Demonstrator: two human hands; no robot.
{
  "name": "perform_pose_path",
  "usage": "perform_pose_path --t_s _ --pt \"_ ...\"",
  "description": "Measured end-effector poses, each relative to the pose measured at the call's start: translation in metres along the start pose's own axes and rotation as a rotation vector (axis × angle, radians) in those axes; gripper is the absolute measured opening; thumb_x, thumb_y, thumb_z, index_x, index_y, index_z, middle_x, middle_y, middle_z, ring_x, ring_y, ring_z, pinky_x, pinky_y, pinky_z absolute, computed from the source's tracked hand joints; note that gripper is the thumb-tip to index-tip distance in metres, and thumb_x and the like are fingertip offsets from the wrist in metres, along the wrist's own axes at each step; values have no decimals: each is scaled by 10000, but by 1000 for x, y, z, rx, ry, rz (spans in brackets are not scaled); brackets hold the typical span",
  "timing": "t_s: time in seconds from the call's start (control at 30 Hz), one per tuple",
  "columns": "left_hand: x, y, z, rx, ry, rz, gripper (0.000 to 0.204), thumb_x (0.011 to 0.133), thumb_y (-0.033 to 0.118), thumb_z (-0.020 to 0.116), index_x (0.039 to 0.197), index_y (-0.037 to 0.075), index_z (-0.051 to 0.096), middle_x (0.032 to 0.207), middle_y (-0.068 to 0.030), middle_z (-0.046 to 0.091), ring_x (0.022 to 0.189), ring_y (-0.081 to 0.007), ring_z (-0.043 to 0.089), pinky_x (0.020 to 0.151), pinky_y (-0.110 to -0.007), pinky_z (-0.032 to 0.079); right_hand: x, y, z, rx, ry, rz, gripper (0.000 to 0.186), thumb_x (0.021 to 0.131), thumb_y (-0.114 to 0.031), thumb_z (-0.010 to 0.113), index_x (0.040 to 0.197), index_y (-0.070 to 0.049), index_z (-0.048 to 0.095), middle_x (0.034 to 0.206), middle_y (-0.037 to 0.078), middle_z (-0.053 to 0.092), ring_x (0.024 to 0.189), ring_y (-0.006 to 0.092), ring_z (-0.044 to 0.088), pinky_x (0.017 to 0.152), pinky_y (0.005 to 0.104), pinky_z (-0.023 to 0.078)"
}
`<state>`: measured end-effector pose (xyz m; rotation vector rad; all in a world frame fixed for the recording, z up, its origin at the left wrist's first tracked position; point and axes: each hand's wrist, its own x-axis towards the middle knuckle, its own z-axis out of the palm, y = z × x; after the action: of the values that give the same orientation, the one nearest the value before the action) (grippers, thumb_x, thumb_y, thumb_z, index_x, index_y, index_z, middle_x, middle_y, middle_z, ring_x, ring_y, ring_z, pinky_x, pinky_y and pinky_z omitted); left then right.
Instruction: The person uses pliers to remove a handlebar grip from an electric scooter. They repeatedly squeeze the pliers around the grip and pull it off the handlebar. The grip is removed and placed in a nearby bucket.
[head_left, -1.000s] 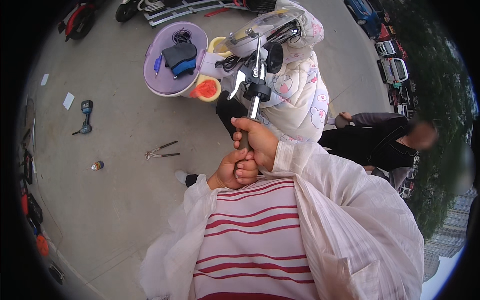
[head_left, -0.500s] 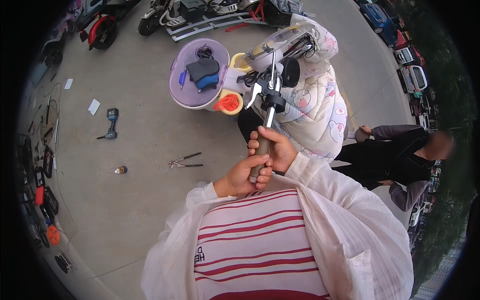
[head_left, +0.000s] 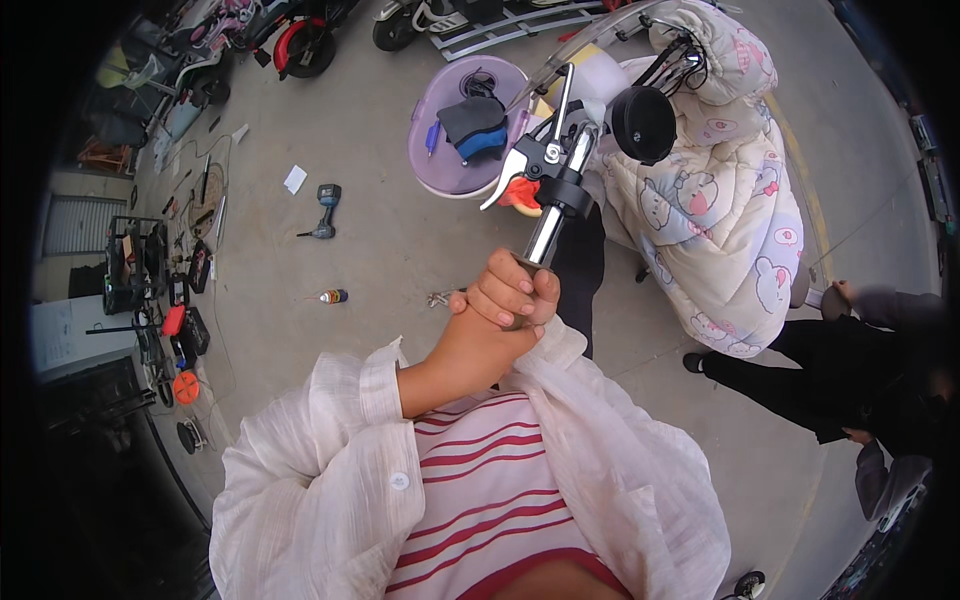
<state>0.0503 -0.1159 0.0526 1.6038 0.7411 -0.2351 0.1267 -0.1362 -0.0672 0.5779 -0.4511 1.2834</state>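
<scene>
Both my hands are wrapped around the brown rubber grip at the end of a scooter's chrome handlebar. My left hand lies on top, its fingers curled over the grip. Beneath it, my right hand is mostly hidden; only a few of its fingers appear to show. Just beyond the hands are a black clamp collar and a silver brake lever. To the right of the lever sits a round black part. A quilted cover with cartoon animals drapes over the scooter.
A purple basket at the scooter's front holds a black-and-blue pouch and a blue marker. On the concrete lie a cordless drill, a spray can and partly hidden pincers. Another person stands at right.
My left hand has shifted up the grip and now covers most of my right hand and the grip. The view has turned, so the scooter and floor tools appear farther right.
</scene>
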Motion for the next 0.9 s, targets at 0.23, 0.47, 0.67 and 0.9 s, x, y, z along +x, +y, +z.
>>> perform_pose_path --t_s 0.23,0.47,0.67,0.9 --pt "5 -20 -2 -472 -250 -190 236 859 145 641 684 54 512 546 -35 497 472 -125 505 420 -276 369 -11 -22 58 -296 621 185 286 907 -361 583 744 -188 423 579 -93 433 675 125 522 969 369 394" --pt "15 -55 5 -1103 -675 -244 231 919 193 583 733 102 483 615 5 463 500 -108 443 462 -262 376 9 -24 102 -531 1214 339 284 940 -303 565 742 -152 429 663 -33 461 717 154 511 788 306 470" --pt "23 -86 26 -1583 -1050 -195 145 938 256 569 854 152 511 622 71 419 527 -52 423 475 -241 372 31 -9 113 -771 1677 366 204 911 -259 626 838 -117 498 718 4 515 668 146 524 601 286 470" --pt "39 -104 56 -1964 -1399 3 151 929 294 611 905 161 545 589 102 408 454 -16 398 418 -198 370 65 16 112 -1126 1986 455 238 926 -271 594 801 -83 519 690 39 504 480 116 400 361 272 336"
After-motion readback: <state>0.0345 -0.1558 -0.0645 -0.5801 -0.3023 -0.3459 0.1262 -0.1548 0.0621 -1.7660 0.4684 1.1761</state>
